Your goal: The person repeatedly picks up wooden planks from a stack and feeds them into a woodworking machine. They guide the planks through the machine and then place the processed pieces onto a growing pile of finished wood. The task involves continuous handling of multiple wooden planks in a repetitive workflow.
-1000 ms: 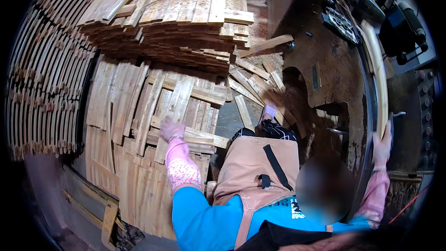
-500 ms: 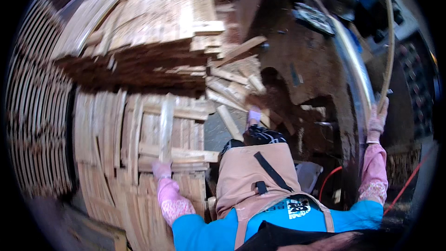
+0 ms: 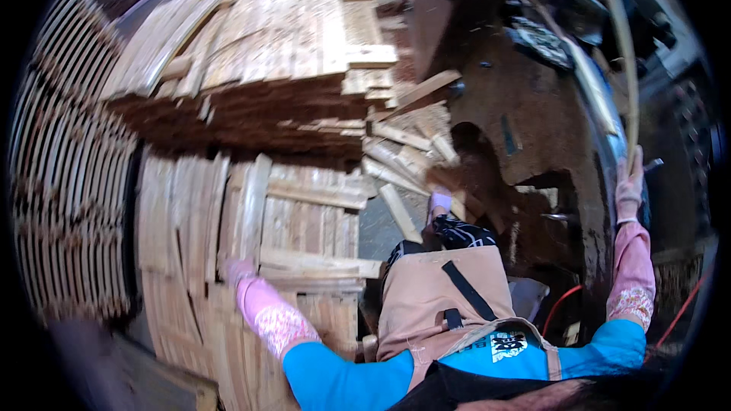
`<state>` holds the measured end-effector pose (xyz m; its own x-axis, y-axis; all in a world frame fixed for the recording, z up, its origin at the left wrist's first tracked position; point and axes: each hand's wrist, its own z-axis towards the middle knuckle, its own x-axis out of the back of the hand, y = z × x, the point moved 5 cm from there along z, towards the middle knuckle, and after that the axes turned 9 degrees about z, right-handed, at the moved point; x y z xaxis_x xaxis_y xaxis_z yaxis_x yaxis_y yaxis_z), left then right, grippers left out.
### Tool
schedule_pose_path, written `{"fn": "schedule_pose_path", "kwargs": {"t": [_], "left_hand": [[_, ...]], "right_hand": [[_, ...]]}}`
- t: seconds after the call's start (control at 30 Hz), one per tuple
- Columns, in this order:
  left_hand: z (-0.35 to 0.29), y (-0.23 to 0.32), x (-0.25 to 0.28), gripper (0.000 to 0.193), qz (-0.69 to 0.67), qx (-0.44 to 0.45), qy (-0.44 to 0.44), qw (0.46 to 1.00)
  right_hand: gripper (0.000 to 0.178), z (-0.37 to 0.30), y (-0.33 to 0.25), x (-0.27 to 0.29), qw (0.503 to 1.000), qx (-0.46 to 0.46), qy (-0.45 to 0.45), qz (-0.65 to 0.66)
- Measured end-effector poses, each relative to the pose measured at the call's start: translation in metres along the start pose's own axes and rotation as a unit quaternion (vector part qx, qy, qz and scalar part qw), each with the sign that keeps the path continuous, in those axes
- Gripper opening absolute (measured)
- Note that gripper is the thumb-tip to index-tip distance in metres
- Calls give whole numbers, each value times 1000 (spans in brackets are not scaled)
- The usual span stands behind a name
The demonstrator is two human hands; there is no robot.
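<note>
My left hand (image 3: 239,270), in a pale glove, is closed at the near end of a flat wooden strip (image 3: 254,202). That strip lies over the low stack of boards (image 3: 312,224) on my left, beside other strips. Far to my right, my gloved right hand (image 3: 629,192) grips the near end of a long, narrow wooden strip (image 3: 630,84). It reaches away from me along the metal edge of a machine bench (image 3: 590,80). The fingers of my left hand are partly blurred.
A taller stack of boards (image 3: 282,30) stands beyond the low one. Slatted wood piles (image 3: 72,175) rise at far left. Loose offcuts (image 3: 403,156) lie on the floor near my foot (image 3: 440,202). A red hose (image 3: 560,308) runs near the bench at right.
My left hand has shifted the flat strip leftward across the low stack. In my right hand, the far end of the long strip has swung left. The whole view has turned slightly.
</note>
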<state>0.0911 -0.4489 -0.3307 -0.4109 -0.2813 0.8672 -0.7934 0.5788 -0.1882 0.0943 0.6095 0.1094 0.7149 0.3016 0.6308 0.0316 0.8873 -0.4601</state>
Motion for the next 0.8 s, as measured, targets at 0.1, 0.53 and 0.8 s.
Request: {"fn": "schedule_pose_path", "kwargs": {"t": [0.1,0.53,0.8], "left_hand": [[-35,26,14,113,-8,25,38,999],[-101,34,45,94,55,-33,-11,998],[-164,67,6,51,-213,-116,32,970]], "right_hand": [[52,-87,-25,77,982,-145,-84,-87],[28,-58,-67,46,961,-46,-48,-270],[31,47,-53,-40,960,-39,-71,-268]]}}
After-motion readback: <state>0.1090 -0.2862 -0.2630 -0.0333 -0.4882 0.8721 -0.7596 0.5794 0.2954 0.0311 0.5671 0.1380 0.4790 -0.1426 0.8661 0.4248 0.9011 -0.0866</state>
